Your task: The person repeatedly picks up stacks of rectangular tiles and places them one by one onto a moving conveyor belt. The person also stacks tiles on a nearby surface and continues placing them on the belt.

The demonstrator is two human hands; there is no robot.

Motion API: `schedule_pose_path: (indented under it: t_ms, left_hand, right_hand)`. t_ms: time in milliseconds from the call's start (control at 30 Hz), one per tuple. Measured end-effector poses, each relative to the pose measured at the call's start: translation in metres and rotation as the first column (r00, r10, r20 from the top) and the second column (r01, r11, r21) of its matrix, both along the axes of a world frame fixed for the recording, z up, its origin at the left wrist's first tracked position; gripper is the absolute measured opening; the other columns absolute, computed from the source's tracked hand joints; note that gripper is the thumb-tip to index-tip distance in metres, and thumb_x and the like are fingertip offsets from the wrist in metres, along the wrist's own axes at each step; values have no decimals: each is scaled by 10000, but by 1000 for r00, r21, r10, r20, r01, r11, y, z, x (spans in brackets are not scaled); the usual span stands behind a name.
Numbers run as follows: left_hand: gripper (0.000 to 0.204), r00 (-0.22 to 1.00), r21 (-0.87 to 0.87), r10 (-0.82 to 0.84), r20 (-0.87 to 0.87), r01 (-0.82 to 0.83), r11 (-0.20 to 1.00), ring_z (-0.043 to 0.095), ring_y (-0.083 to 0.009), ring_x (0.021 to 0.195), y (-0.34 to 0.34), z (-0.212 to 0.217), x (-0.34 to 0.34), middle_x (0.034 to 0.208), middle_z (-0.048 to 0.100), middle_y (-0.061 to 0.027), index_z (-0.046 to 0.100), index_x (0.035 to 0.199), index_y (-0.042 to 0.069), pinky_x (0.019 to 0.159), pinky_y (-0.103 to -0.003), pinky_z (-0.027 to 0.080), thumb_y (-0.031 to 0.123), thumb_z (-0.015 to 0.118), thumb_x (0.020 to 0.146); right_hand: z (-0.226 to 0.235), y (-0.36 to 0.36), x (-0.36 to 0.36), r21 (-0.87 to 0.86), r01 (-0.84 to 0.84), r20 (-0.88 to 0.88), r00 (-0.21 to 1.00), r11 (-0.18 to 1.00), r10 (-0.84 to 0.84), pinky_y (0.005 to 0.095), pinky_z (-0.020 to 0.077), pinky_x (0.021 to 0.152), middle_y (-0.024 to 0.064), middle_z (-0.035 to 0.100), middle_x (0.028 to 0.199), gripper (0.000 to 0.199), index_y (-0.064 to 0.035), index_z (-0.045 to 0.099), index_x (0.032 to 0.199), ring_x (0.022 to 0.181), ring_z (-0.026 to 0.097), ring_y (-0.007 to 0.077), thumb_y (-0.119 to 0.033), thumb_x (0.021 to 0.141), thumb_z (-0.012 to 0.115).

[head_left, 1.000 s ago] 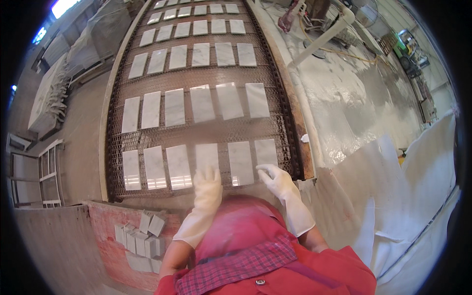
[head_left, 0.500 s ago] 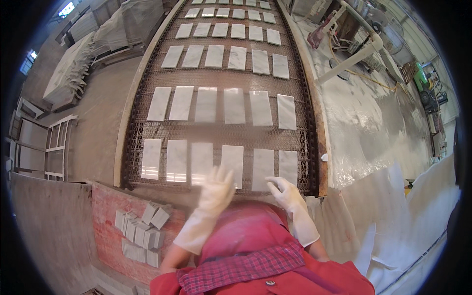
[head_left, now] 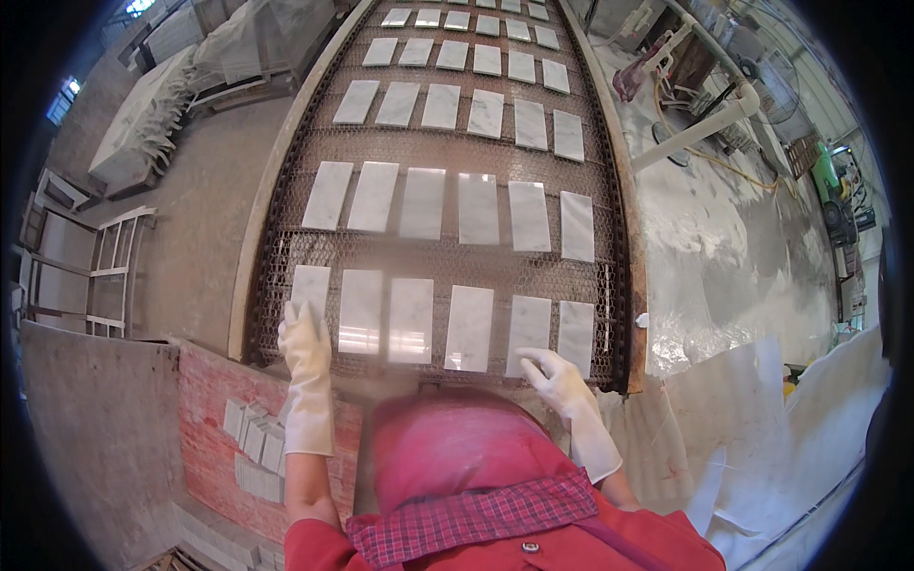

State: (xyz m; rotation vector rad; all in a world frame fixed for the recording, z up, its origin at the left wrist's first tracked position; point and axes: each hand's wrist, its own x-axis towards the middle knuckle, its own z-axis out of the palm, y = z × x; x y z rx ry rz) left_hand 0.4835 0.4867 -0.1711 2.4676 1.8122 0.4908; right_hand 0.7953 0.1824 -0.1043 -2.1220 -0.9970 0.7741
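Note:
Both my hands wear long cream rubber gloves. At the left end of the nearest row, my left hand (head_left: 307, 341) lies over the lower part of a white marble tile (head_left: 311, 285), its fingers spread and stretched forward. Whether they press on the tile cannot be made out. My right hand (head_left: 555, 378) is by the near end of another tile (head_left: 529, 324), fingers bent a little and apart, gripping nothing. Between the hands lie more tiles of that row, among them a glossy one (head_left: 410, 319). All rest flat on a wire-mesh conveyor (head_left: 457, 264).
Further rows of tiles (head_left: 423, 190) run up the belt between side rails (head_left: 624, 224). At lower left, small stone pieces (head_left: 255, 436) sit on a red board (head_left: 205, 400). Stacked slabs (head_left: 143, 128) and a metal frame (head_left: 119, 257) stand left; a pipe (head_left: 705, 124) rises right.
My left hand has moved left, from the middle of the nearest row to its leftmost tile. My right hand stays almost where it was. The whole view has shifted slightly.

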Motion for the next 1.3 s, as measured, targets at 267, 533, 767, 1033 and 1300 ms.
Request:
schedule_pose_path:
  t_ms: [267,533,767,1033,1300]
  left_hand:
    - [624,991,-68,122,-63,-126,990,641,-387,1104,4,15,9,1508,488,-210,567,1379,102,927,-480,551,287,797,830]
    - [586,985,-54,144,-94,-149,987,650,-386,1097,4,15,11,1484,516,-206,568,1381,119,924,-481,556,302,762,859]
    - [575,991,-22,61,-119,-64,998,614,-410,1179,-7,25,17,1486,512,-242,584,1374,58,997,-478,525,342,730,895]
    - [598,980,-46,-197,-2,197,979,609,-445,1122,-55,12,65,1482,503,-273,585,1353,43,969,-511,510,316,750,847]
    - [628,985,-93,-167,32,169,981,588,-437,1149,-54,3,50,1502,476,-253,552,1407,60,982,-525,497,224,756,836]
  right_hand:
    - [-2,7,-8,41,24,-17,1000,999,-23,386,517,1020,157,717,1226,309,-106,722,1230,1161,674,318,-281,990,634]
    - [-2,4,-11,16,29,0,1000,999,-29,381,516,1021,145,719,1230,309,-116,721,1237,1159,676,311,-283,990,639]
    - [-2,4,-15,-13,58,-68,996,998,-59,373,509,1037,149,707,1254,322,-129,715,1259,1196,659,309,-289,990,639]
    - [-9,14,-24,-54,-94,-12,996,994,94,394,513,1019,153,704,1237,329,-148,701,1274,1162,660,324,-312,1008,599]
    - [-15,9,-27,-37,-135,24,990,990,136,399,513,1030,157,704,1241,297,-153,712,1260,1174,655,318,-283,1010,614]
